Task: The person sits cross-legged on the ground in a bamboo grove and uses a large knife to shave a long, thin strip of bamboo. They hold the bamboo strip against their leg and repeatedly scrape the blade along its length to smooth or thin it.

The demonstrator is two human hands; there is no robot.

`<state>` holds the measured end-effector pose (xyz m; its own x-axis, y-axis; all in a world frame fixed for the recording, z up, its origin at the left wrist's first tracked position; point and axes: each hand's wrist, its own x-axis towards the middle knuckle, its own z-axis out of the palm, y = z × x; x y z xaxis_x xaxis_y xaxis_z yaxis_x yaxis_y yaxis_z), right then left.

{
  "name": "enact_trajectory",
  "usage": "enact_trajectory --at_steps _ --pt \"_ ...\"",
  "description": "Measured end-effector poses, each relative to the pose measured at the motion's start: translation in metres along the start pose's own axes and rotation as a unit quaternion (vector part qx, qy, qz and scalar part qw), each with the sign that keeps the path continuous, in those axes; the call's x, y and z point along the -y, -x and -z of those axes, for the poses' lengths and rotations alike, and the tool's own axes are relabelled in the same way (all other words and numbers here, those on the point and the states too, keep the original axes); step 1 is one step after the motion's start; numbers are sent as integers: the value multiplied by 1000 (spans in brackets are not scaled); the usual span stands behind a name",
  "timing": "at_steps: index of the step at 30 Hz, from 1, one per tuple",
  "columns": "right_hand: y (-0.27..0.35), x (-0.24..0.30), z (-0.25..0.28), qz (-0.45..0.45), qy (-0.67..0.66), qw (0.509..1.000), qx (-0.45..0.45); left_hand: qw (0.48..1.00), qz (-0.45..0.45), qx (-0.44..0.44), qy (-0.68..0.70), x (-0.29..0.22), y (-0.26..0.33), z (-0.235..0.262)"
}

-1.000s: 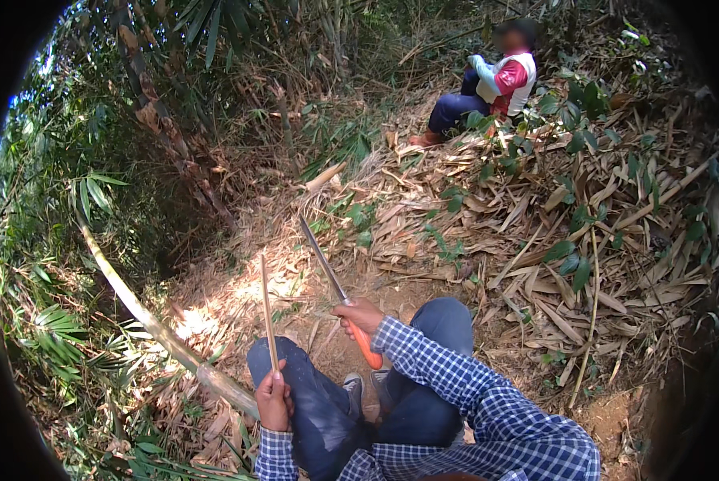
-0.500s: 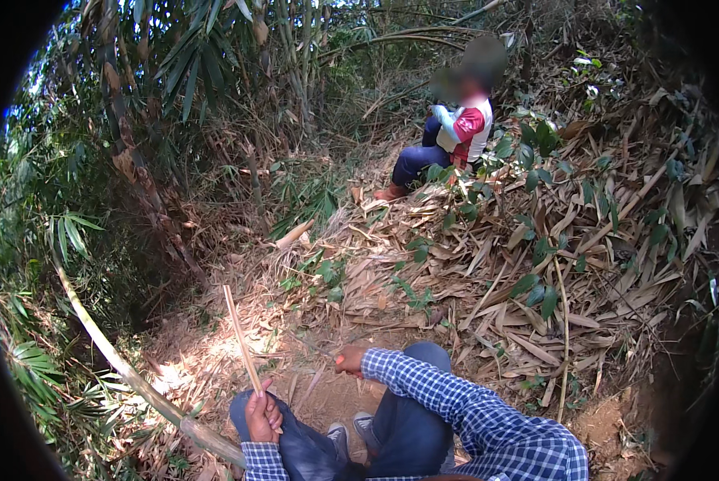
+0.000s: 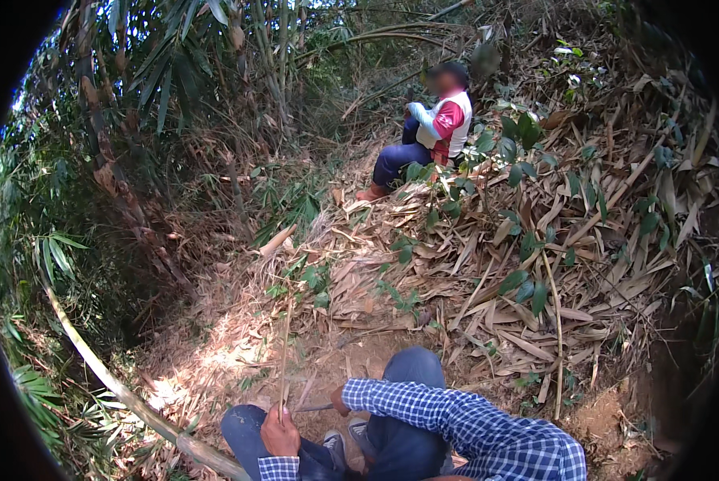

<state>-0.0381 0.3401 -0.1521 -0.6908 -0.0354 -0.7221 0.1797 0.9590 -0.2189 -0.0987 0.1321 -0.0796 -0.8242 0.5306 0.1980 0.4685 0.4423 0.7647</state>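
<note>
Seated worker on a bamboo-littered slope, seen from above. The left hand (image 3: 280,433), at the inner side of the left knee (image 3: 241,429), is closed around the lower end of a slender bamboo strip (image 3: 285,357), which stands nearly upright, its free end rising against the littered ground beyond. The right hand (image 3: 340,401) is curled shut on a knife (image 3: 318,407); the grip is hidden within the fist, and only a narrow grey blade shows, pointing left toward the left hand. Blade and strip lie close together just above the left hand's fingers — whether they touch cannot be told.

The right sleeve of the blue-and-white checked shirt (image 3: 487,417) crosses in front of the right knee (image 3: 414,367). Grey shoes (image 3: 334,447) show between the legs, below the blade. At left, a long yellowish bamboo pole (image 3: 123,391) slants down toward the left leg.

Upslope, a second person (image 3: 451,120) — red-and-white top, pale blue sleeve, dark blue trousers — sits sideways on the bank. Dry bamboo leaves (image 3: 487,240) cover the slope at right; standing bamboo stems (image 3: 103,152) rise at upper left.
</note>
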Motion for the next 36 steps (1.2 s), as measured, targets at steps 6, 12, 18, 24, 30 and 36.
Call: enact_trajectory --at_steps 6,12,18,24,30,36 --pt "-55 -45 -60 59 11 997 53 999 -34 -9 23 -6 -2 -16" --pt "-73 -49 -66 36 -9 999 27 999 -37 -14 13 -1 -2 -15" --pt "-45 -24 -40 -1 -1 1000 8 1000 -30 -3 1 -8 -3 -3" --pt "-46 -31 -50 -12 10 1000 18 999 -44 -5 9 -9 -2 -13" --pt "-40 -29 -51 -18 1 999 27 999 -34 14 30 -4 -2 -19" --pt "-47 -13 -37 3 -10 1000 11 998 -37 13 45 -11 -3 -13"
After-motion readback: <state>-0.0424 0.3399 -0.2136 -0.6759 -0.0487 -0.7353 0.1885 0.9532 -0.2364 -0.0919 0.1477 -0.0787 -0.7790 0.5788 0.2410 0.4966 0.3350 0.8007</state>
